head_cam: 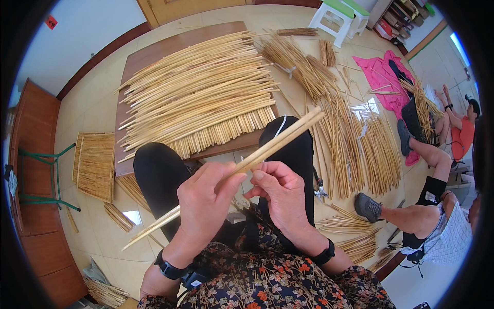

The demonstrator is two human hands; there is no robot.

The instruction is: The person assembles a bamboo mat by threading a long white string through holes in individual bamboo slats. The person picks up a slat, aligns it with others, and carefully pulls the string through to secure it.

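Note:
My left hand (210, 193) grips a small bundle of dried plant stalks (283, 139), held slantwise over my lap. One end points up to the right past my knee, the other down to the left. A thin white strip (281, 126) shows beside the stalks and passes behind them. Close by the bundle, my right hand (279, 193) has its thumb and forefinger pinched at what looks like the lower part of that strip. The fingers hide most of it there. Before my knees stands a low brown table (135, 71) covered with layered peeled stalks (197, 89).
Pruning shears (319, 190) lie on the floor right of my knee, near spread stalks (380, 154) and a tied bundle (297, 65). Stalk panels (94, 166) rest left of the table. Two other people sit at right, one with a shoe (368, 208) near the stalks.

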